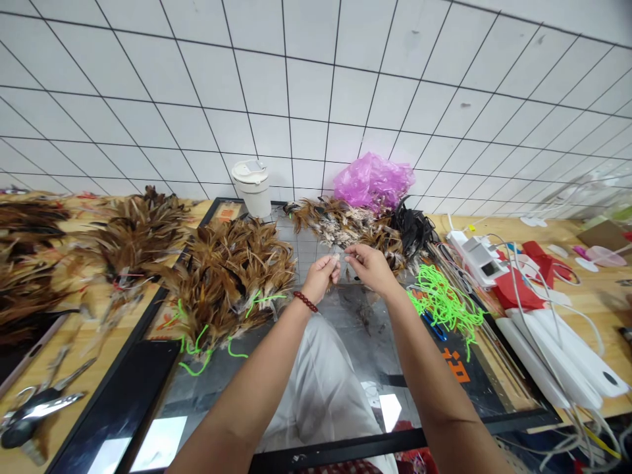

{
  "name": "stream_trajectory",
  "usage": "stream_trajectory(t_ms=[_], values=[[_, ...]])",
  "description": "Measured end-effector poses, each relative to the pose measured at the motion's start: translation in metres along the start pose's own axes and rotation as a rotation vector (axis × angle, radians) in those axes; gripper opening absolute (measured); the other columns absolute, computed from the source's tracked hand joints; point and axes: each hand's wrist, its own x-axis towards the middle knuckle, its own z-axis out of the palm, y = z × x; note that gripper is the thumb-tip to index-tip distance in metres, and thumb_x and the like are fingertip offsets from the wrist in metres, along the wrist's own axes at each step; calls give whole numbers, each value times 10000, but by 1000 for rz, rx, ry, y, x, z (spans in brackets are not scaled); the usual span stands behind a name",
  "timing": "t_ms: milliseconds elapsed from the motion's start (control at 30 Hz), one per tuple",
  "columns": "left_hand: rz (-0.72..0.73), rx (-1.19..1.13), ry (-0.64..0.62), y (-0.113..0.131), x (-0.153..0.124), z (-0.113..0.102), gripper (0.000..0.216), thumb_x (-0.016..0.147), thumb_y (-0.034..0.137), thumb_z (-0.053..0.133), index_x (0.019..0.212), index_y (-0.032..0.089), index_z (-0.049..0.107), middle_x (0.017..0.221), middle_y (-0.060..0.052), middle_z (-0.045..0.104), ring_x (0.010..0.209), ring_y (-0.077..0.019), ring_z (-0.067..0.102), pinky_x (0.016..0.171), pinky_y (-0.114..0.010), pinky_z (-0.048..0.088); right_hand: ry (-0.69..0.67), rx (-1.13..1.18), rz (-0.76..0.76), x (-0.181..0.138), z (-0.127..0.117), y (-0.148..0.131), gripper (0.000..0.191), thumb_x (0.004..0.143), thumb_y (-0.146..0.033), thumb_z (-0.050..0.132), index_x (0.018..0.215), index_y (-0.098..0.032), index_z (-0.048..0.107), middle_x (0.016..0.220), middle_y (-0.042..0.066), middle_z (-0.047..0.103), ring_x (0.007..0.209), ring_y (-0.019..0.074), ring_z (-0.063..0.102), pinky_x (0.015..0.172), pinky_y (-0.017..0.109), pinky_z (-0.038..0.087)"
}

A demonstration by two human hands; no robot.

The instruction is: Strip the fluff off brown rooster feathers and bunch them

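Note:
Over the middle of the glass-topped surface, my left hand (322, 275), with a red bead bracelet (305, 302) at its wrist, is closed in a pinch. A small pale wisp, perhaps a feather (337, 251), shows at its fingertips. Close by on the right, my right hand (372, 266) has thumb and forefinger pinched together; what they hold is too small to make out. Just beyond the hands lies a pile of brown and whitish feathers (340, 220). A large heap of brown feather bunches (232, 263), some with green cords, is left of my left hand.
Tangled bright green cord (444, 299) lies at right, over blue-handled scissors (434, 326). A lidded white cup (253, 187) and a pink plastic bag (374, 179) stand near the tiled wall. A power strip (476, 257) with cables is farther right; scissors (42, 405) lie at lower left.

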Motion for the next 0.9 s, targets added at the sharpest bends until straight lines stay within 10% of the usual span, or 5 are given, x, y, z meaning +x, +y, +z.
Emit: stream_trajectory(t_ms=[633,900], values=[[-12,66,-15,0,-3,1,362,726,491,656,714,136,583,516,35,476,458,-73,429,486,-218,325,-28,95,69,0,2,-10,131,809,-225,513,762,-178,626,653,-13,604,622,113,511,614,214,362],[16,0,5,1,-2,0,381,728,507,649,671,148,535,482,53,434,439,-64,420,486,-212,322,-41,314,204,1,10,-1,317,778,-338,589,1027,-149,639,776,18,638,637,121,541,596,232,416]])
